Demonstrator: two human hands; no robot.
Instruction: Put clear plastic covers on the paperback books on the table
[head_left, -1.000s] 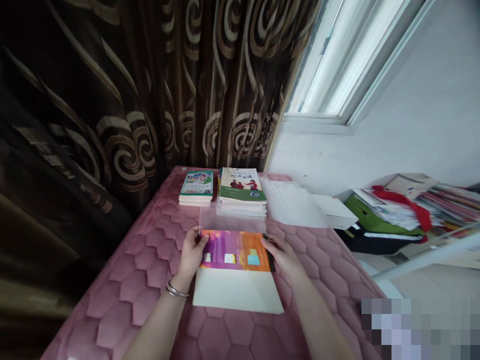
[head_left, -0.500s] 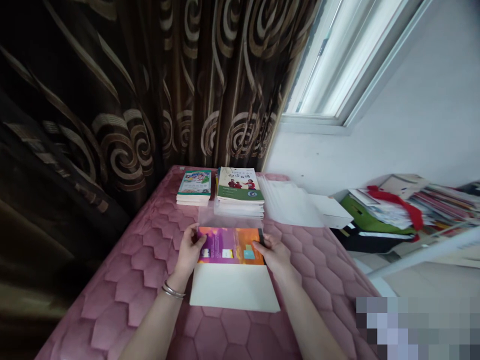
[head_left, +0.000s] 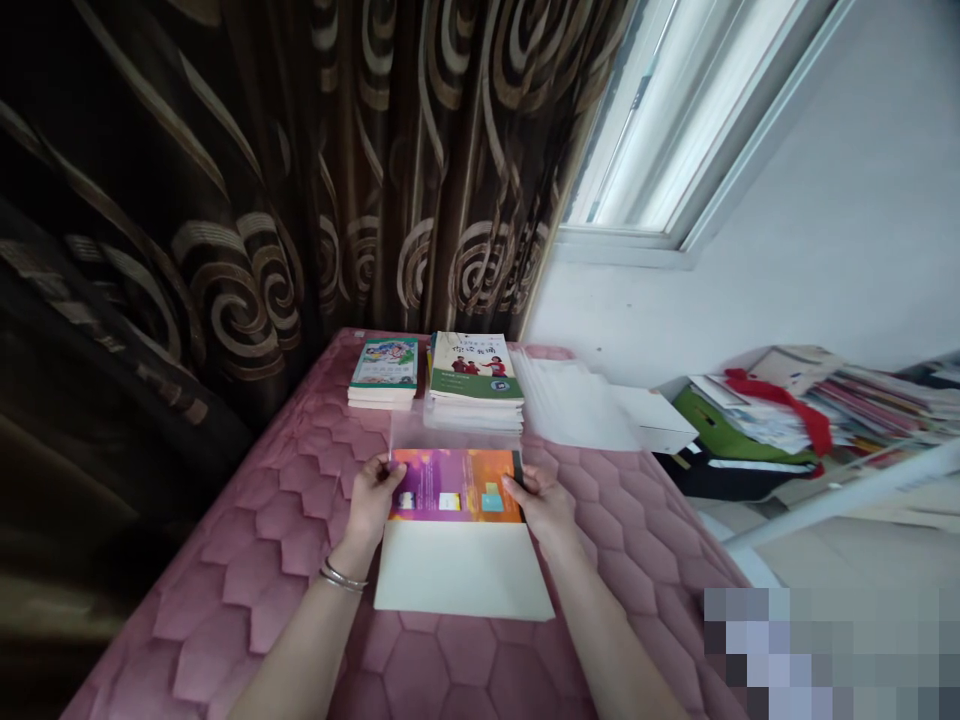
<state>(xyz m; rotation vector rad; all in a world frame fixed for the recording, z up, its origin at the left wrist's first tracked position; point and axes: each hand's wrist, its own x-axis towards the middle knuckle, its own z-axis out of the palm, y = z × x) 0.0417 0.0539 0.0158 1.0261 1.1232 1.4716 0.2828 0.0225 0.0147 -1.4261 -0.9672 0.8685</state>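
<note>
A book lies in front of me, its purple and orange cover part (head_left: 431,480) on the far side and a plain pale page or board (head_left: 461,570) toward me. My left hand (head_left: 372,505) pinches the cover part at its left edge, thumb on top. At the right edge, beside a dark strip, my right hand (head_left: 547,510) grips it the same way. A clear plastic sheet or sleeve (head_left: 411,430) sticks out past the far edge; how it wraps the book is hard to see. Fingers under the edges are hidden.
Behind the book stand a small stack of green-edged books (head_left: 384,372) and a taller book stack (head_left: 477,380). Translucent plastic sleeves (head_left: 574,405) and a white box (head_left: 652,418) lie to their right on the pink quilted surface (head_left: 247,560). Papers and a green bag (head_left: 705,425) are farther right.
The whole view has shifted slightly. Both hands keep their hold at the book's edges, and the book shows no clear movement on the quilted surface.
</note>
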